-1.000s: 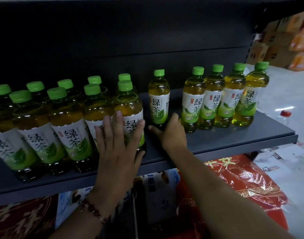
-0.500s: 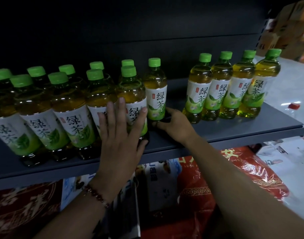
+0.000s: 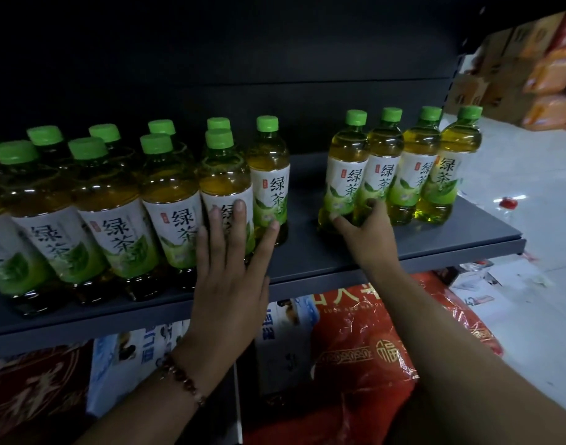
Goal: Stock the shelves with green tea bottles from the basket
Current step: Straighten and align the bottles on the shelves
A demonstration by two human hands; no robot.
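Closing the gap: right hand (image 3: 368, 234) curls round the base of the leftmost bottle (image 3: 344, 175) in the far-right row on the shelf (image 3: 435, 244); left hand (image 3: 230, 268), fingers flat, steadies the left cluster (image 3: 166, 200). Best slid low and slowly so it stays upright.

Green tea bottles (image 3: 346, 175): green caps, white-green labels, amber liquid; upright on grey shelf (image 3: 307, 252); left block, gap, right four.
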